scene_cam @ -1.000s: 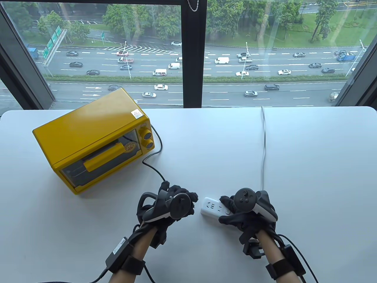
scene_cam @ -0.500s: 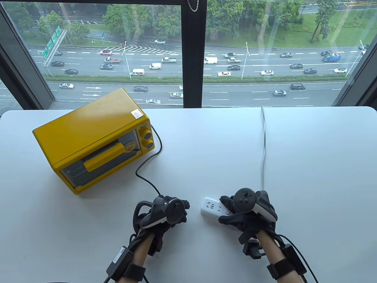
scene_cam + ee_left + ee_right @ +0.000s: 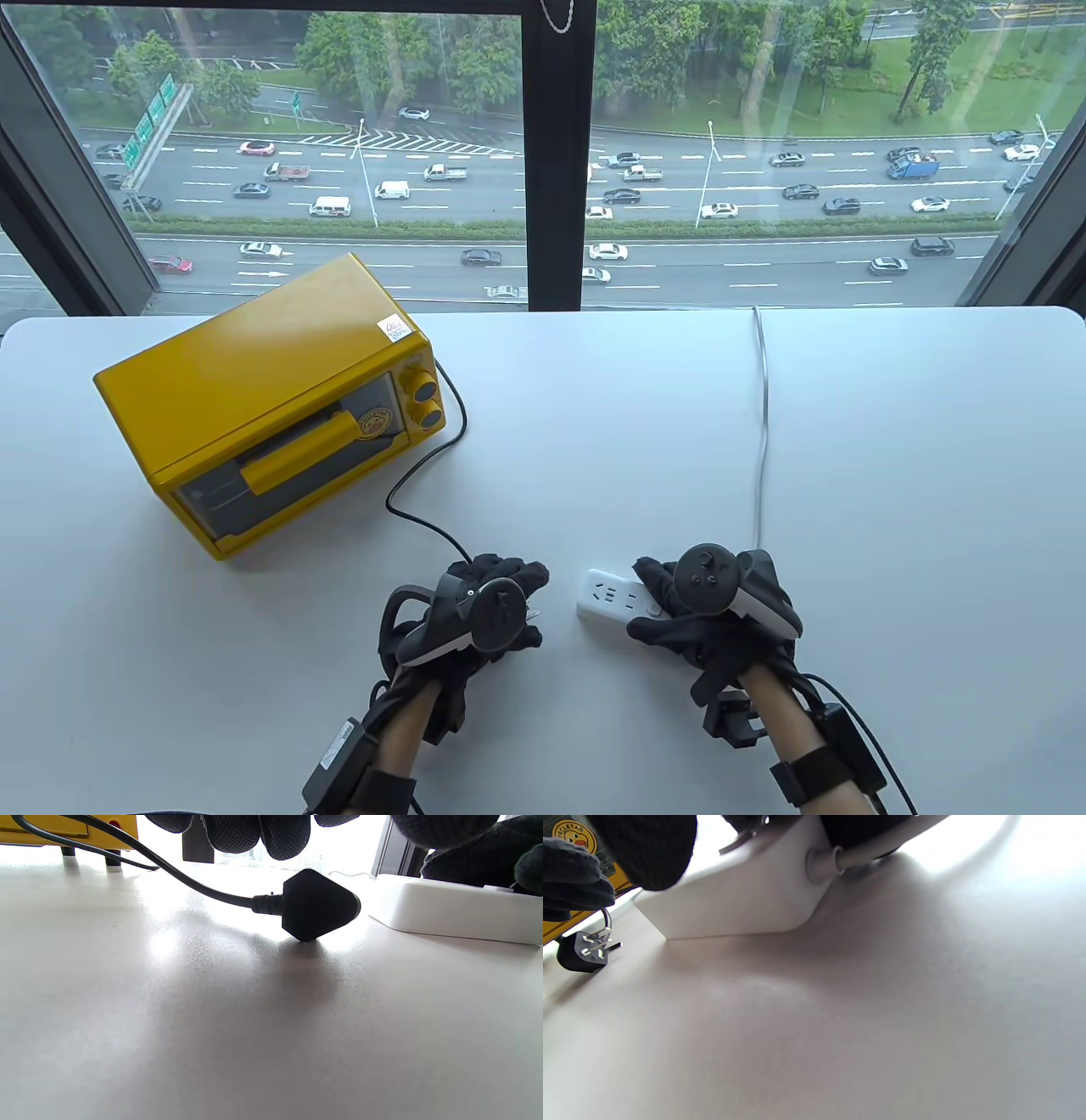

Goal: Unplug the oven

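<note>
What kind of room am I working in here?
Probably a high-floor office or lab: a plain white table against a big window overlooking a highway, holding only a yellow oven and power strip.

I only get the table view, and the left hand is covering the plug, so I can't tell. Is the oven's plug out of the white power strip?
Observer: Yes. In the left wrist view the plug lies on the table, apart from the power strip.
Child: Is the left hand gripping it?
Observer: No. The left hand has its fingers hanging above the plug, with a gap between them.
Child: Can you see the metal pins?
Observer: Yes. The right wrist view shows them bare, pointing toward the strip.
</note>
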A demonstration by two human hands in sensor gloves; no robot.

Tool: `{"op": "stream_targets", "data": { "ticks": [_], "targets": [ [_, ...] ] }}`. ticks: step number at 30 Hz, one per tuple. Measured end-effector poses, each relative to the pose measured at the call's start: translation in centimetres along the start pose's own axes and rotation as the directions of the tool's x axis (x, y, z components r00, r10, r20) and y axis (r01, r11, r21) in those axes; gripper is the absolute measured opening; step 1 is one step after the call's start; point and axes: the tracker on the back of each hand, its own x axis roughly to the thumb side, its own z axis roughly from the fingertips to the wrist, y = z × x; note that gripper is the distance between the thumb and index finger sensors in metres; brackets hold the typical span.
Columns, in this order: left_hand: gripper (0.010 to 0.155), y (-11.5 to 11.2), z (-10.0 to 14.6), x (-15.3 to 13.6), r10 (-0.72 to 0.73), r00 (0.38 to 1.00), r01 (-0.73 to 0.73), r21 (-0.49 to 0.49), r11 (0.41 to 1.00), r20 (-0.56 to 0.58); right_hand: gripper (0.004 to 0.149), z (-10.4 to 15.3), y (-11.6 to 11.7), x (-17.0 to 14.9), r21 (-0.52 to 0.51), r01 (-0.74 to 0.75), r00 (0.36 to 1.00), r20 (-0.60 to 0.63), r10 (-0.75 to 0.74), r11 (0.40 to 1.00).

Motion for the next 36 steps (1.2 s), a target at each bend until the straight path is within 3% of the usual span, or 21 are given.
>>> {"op": "stream_targets", "data": {
  "ticks": [4, 8, 12, 21, 36],
  "targets": [
    [0.079, 1.9, 1.5, -1.6, -0.047, 0.992, 0.052, 0.044, 0.998, -0.116, 0.070, 1.4, -1.7, -0.2, -0.154, -0.017, 1.000, 0.009, 0.019, 0.988],
    [0.078, 2.2, 2.1, -4.2, -0.096, 0.962, 0.099, -0.001, 0.995, -0.258, 0.068, 3.2, -3.4, -1.1, -0.334, -0.134, 0.991, -0.056, 0.122, 0.933],
    [0.078, 1.8, 2.3, -6.7, -0.118, 0.932, 0.105, -0.057, 0.993, -0.342, 0.069, 3.7, -4.4, -2.5, -0.411, -0.203, 0.977, -0.147, 0.156, 0.888],
    [0.080, 0.4, 2.3, -8.8, -0.106, 0.913, 0.043, -0.164, 0.985, -0.393, 0.073, 3.0, -3.5, -5.5, -0.332, -0.309, 0.933, -0.289, 0.216, 0.891],
    [0.079, -0.1, 2.5, -8.9, -0.107, 0.911, 0.025, -0.206, 0.978, -0.398, 0.074, 3.1, -2.7, -6.2, -0.267, -0.305, 0.925, -0.310, 0.218, 0.914]
  ]
}}
